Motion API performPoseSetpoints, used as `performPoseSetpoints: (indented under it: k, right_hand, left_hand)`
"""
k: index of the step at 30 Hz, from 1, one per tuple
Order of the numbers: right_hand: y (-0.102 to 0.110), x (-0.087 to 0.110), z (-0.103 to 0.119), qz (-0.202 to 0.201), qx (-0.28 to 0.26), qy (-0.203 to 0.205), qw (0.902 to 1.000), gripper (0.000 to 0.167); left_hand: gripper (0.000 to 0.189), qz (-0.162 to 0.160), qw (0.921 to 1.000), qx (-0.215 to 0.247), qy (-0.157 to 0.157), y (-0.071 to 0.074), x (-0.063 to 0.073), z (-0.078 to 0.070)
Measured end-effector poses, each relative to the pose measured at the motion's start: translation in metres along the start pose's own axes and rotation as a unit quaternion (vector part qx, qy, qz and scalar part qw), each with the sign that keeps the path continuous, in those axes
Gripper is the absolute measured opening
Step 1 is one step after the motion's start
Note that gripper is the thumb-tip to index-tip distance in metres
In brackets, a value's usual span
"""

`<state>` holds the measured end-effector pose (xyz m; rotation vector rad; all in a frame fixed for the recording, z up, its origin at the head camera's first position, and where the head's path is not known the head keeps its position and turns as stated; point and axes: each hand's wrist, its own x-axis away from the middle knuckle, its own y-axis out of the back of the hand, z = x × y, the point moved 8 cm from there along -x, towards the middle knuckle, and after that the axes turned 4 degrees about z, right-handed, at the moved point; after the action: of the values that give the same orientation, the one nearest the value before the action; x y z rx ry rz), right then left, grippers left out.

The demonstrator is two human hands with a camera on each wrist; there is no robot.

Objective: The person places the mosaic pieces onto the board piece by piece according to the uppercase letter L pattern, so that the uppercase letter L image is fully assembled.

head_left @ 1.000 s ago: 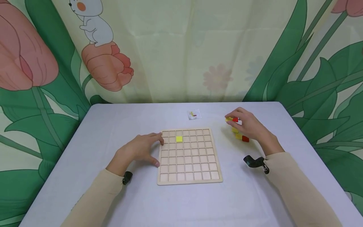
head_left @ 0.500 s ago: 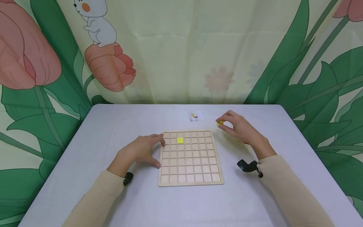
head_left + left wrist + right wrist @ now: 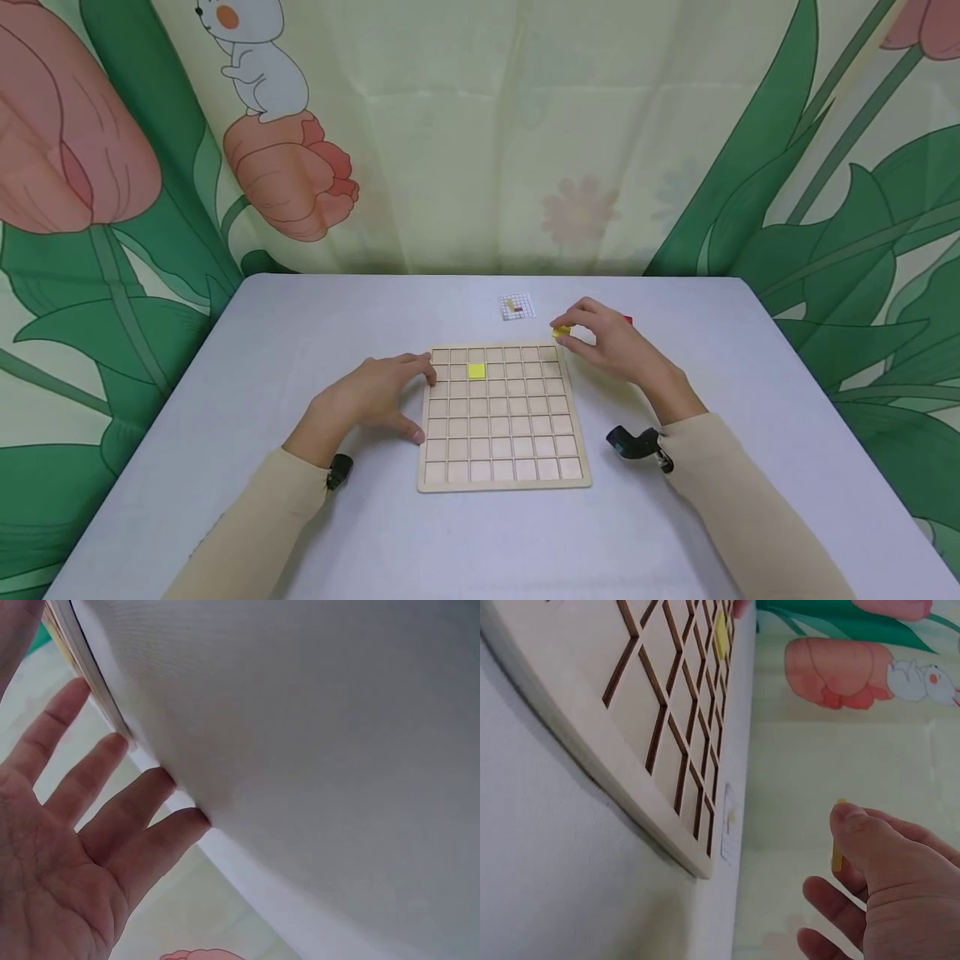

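Between thumb and index finger, my right hand (image 3: 611, 346) pinches a thin yellow square tile (image 3: 838, 840), held over the far right corner of the wooden grid board (image 3: 504, 485). One yellow tile (image 3: 476, 371) lies in a cell of the board's second row, left of the middle. My left hand (image 3: 367, 400) rests at the board's left edge, its thumb and fingers spread and touching it. In the left wrist view the left hand's fingers (image 3: 90, 780) are mostly straight, two of them near the board's edge.
Behind the board lies a small printed grid card (image 3: 516, 307) with yellow and red marks. A red tile (image 3: 628, 319) peeks out behind my right hand, which hides the other tiles there. A white cloth covers the table (image 3: 337, 542), with a patterned curtain behind.
My right hand has lifted a yellow tile from the pile of tiles at the right and carried it left toward the board. The left hand has stayed at the board's edge.
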<state>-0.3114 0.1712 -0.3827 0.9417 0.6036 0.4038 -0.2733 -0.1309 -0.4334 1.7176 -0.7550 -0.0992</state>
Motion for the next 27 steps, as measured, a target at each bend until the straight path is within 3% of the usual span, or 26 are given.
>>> performPoseSetpoints:
  k: [5, 11, 27]
  right_hand:
    - [-0.005, -0.006, 0.005, 0.005, -0.014, 0.003, 0.9999, 0.02]
    - [-0.019, -0.008, 0.007, 0.027, -0.033, -0.02, 0.9989, 0.027]
    - [-0.038, -0.019, 0.027, 0.044, -0.067, 0.005, 0.9968, 0.035]
  left_hand:
    - [0.076, 0.0, 1.0, -0.002, -0.001, 0.001, -0.001, -0.001]
    - [0.075, 0.0, 1.0, -0.002, -0.005, 0.001, -0.001, -0.002]
    - [0.075, 0.001, 1.0, -0.005, -0.006, 0.002, 0.0, 0.0]
